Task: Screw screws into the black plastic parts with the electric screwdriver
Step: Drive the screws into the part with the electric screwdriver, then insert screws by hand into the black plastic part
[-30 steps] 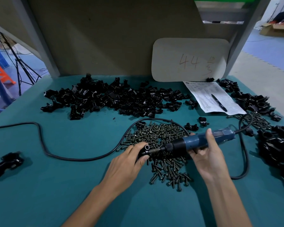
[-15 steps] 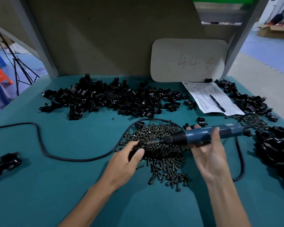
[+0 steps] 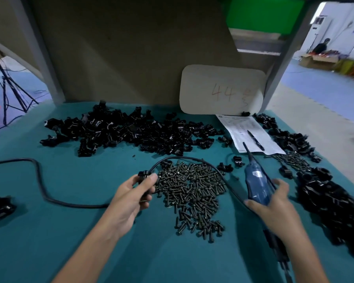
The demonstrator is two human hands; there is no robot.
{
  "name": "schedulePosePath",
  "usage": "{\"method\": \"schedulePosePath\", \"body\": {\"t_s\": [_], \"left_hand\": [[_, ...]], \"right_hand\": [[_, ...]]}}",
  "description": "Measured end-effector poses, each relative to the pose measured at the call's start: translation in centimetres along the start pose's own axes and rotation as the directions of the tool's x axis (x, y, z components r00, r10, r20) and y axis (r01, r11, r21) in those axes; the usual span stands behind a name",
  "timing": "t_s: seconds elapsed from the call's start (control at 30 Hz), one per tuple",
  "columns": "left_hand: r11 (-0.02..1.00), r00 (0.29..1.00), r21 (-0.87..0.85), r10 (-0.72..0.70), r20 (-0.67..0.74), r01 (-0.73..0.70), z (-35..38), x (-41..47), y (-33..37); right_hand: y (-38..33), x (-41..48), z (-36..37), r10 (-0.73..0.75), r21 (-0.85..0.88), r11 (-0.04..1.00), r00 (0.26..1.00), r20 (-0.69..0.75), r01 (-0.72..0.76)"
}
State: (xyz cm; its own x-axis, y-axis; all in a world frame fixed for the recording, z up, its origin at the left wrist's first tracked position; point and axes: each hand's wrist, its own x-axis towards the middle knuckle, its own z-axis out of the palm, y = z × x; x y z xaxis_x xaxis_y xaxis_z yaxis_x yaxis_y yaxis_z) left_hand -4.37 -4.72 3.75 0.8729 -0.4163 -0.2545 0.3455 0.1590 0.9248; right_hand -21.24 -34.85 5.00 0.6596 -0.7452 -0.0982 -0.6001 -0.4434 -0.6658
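Left grip (image 3: 131,199) pinches one black plastic part (image 3: 144,176) at 9 o'clock of the screw pile (image 3: 192,193) on the table (image 3: 70,242). Right grip (image 3: 274,207) clasps the electric screwdriver (image 3: 255,180) at 3 o'clock of the pile, its bit pointing toward 11 o'clock.

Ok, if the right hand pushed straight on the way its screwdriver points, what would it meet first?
Likely the printed sheet, near its front-left edge: the electric screwdriver in the right hand aims its bit there. Height above the table is unclear.
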Motion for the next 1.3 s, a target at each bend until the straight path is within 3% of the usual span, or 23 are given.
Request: {"method": "schedulePosePath", "body": {"t_s": [0.1,0.2,0.27,0.33,0.43,0.53,0.9,1.1,1.2,1.3], "left_hand": [[0.985,0.997,0.162,0.064,-0.052,-0.055,0.1,0.0,-0.9],[0.906,0.985,0.405,0.161,-0.060,-0.124,0.1,-0.2,-1.6],[0.826,0.975,0.534,0.224,-0.013,-0.183,0.2,-0.3,-2.0],[0.763,0.955,0.604,0.296,-0.009,-0.231,0.5,-0.1,-2.4],[0.668,0.924,0.688,0.382,0.009,-0.282,1.3,0.0,-2.9],[0.568,0.890,0.761,0.456,0.026,-0.313,1.7,-0.1,-3.4],[0.429,0.809,0.783,0.568,0.154,-0.450,1.7,0.0,-4.1],[0.360,0.792,0.824,0.589,0.163,-0.437,1.9,-0.2,-4.4],[0.384,0.815,0.834,0.566,0.127,-0.397,1.9,-0.4,-4.5],[0.361,0.821,0.847,0.553,0.143,-0.391,2.1,-0.3,-4.6]], "right_hand": [[-0.2,-0.4,0.6,0.013,-0.227,0.974,1.000,-0.026,-0.018],[-1.7,-1.0,1.1,-0.157,-0.424,0.902,0.978,-0.137,0.085],[-3.8,-1.6,2.2,-0.276,-0.350,0.908,0.957,-0.084,0.231],[-5.9,-1.9,4.4,-0.361,-0.239,0.898,0.929,0.076,0.368],[-7.8,-1.7,7.8,-0.393,-0.213,0.867,0.880,0.266,0.451],[-8.0,-1.0,9.6,-0.419,-0.225,0.857,0.881,0.220,0.464],[-7.1,-1.1,10.7,-0.514,-0.165,0.833,0.849,0.119,0.527],[-7.4,-1.3,9.9,-0.458,0.200,0.870,0.889,-0.005,0.450],[-7.7,-1.5,10.0,-0.394,0.460,0.828,0.916,0.071,0.321],[-8.0,-1.9,10.3,-0.303,0.688,0.723,0.924,0.232,0.065]]}}
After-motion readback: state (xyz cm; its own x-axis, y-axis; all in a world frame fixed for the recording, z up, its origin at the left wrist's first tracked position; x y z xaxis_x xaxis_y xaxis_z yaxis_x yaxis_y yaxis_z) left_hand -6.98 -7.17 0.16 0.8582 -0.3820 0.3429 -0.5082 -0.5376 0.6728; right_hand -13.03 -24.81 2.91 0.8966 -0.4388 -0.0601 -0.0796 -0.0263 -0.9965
